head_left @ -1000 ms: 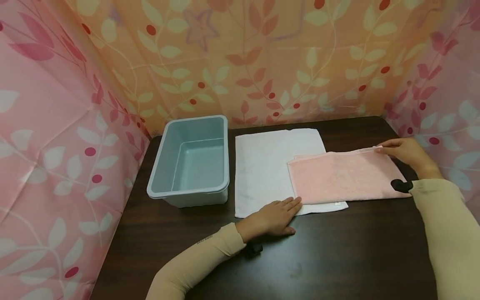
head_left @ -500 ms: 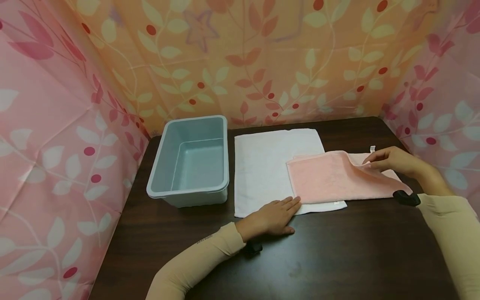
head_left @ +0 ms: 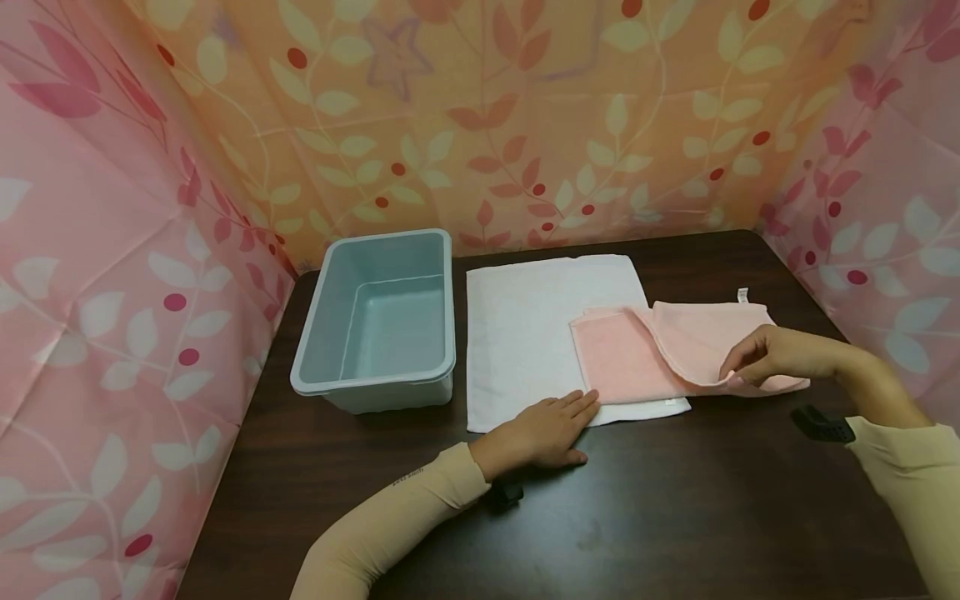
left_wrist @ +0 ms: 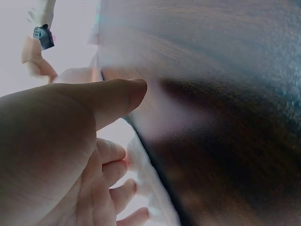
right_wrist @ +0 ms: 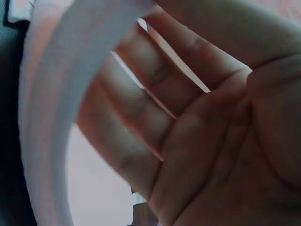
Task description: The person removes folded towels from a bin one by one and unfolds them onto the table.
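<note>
Pink cloth (head_left: 618, 362), one: laid partly over the right side of the white cloth (head_left: 525, 333), the rest on the dark worktop (head_left: 675, 517). Its upper layer, spread flat one second earlier, is now raised and drawn toward the near edge in a curved fold; the layer beneath is bared, and a small white label (head_left: 742, 295) is exposed at its far edge.
Right hand (head_left: 783, 354): moved from the far right corner to the near edge; the upper layer's edge is pinched between thumb and fingers.
Left hand (head_left: 551, 429): unmoved; fingers extended, tips rested at the pink cloth's near left corner.
Grey-blue basin (head_left: 375, 385), one: stood left of the white cloth, position unchanged.
</note>
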`<state>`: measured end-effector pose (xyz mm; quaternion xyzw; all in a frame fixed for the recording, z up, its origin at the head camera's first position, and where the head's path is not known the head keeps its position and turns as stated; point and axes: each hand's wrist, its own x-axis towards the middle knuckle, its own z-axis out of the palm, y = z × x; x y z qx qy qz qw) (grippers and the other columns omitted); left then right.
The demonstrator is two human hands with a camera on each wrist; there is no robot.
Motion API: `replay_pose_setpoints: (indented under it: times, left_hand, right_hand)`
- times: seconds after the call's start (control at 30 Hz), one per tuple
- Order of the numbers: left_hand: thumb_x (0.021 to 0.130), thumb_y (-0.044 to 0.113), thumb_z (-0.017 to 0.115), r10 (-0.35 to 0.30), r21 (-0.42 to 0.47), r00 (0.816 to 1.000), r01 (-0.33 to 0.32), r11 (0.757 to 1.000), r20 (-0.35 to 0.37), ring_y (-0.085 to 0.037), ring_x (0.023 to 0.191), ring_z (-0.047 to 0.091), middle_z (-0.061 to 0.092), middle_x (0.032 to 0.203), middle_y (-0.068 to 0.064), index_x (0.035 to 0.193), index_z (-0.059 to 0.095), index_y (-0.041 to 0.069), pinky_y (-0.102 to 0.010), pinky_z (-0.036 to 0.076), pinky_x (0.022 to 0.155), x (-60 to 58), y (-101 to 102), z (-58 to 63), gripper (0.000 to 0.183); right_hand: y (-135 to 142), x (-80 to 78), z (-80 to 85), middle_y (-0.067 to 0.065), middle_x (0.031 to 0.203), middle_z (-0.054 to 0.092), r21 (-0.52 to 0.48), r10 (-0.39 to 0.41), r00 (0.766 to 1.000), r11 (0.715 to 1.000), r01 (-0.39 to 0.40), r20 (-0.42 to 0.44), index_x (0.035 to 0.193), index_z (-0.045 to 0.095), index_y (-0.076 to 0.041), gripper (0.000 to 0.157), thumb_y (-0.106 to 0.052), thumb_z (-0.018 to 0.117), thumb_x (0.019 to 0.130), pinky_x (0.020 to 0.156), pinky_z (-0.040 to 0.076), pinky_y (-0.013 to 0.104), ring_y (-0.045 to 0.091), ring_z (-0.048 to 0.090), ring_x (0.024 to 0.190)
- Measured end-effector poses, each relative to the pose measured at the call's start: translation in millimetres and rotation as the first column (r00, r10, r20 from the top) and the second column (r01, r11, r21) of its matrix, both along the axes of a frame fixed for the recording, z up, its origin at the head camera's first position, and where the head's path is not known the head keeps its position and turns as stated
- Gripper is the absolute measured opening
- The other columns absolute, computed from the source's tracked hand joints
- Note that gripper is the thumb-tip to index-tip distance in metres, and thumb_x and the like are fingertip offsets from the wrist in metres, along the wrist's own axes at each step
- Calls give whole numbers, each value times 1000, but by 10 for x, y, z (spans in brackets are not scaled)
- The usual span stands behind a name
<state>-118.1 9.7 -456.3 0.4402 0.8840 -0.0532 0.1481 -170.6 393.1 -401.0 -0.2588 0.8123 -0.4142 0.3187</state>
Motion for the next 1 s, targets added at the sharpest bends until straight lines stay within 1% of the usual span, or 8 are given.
replay_pose_setpoints:
  times: [0.07,0.2,0.3,0.37,0.43,0.57,0.83,1.0]
  left_hand:
    - [97,51,54,2,0,1000,-2,1000,0,-14,155,19,14,169,0,160,17,14,-29,30,122,-1,-2,4,82]
    - [97,51,55,1,1,1000,-1,1000,-2,-15,155,20,14,169,0,160,18,13,-29,30,121,-1,-1,5,82]
    - [98,51,54,-1,2,1000,1,1000,-4,-15,155,20,14,169,0,160,17,13,-29,30,122,-5,3,2,82]
    - [98,51,54,-1,1,1000,1,1000,-4,-15,155,19,14,169,0,160,17,13,-29,30,122,-5,4,0,82]
    - [98,51,54,-1,0,1000,1,1000,-5,-15,155,19,14,169,0,160,17,13,-29,30,122,-6,5,-1,82]
    - [97,51,54,1,-2,1000,-1,1000,-2,-15,155,19,14,169,0,160,17,13,-29,30,121,-6,6,-7,82]
    - [97,51,54,-2,1,1000,2,1000,-6,-15,155,19,14,169,0,160,17,13,-29,31,121,-9,1,-7,82]
    - [98,52,54,0,-1,1000,0,1000,-2,-15,155,19,13,169,0,160,16,13,-29,30,122,-14,7,-15,82]
  right_hand:
    - [-39,14,-28,-8,68,51,-18,39,997,999,-38,72,100,74,-1,17,0,59,93,49,39,31,-2,48,62]
    - [-116,53,-122,10,65,44,-51,114,973,993,-106,203,100,73,5,17,1,57,93,45,35,29,-2,46,62]
    - [-155,87,-198,5,62,47,-21,125,956,992,-124,266,101,73,6,17,-1,59,92,46,36,21,-2,48,61]
    - [-165,100,-249,-6,66,57,10,125,953,991,-133,276,100,73,6,18,-3,61,92,52,43,17,-3,53,65]
    - [-163,104,-297,-13,78,66,30,123,952,990,-137,280,101,73,7,18,-5,62,92,59,48,14,-3,57,68]
    - [-143,92,-376,-13,87,72,29,128,949,989,-142,289,103,72,11,21,-5,63,91,66,50,13,-4,60,75]
    - [-123,54,-447,-12,85,72,40,98,934,992,-119,344,107,68,15,26,-4,64,90,62,49,12,-3,61,73]
    - [-91,4,-379,-5,93,76,43,100,950,992,-118,296,107,70,12,24,-4,64,91,71,54,16,-1,64,79]
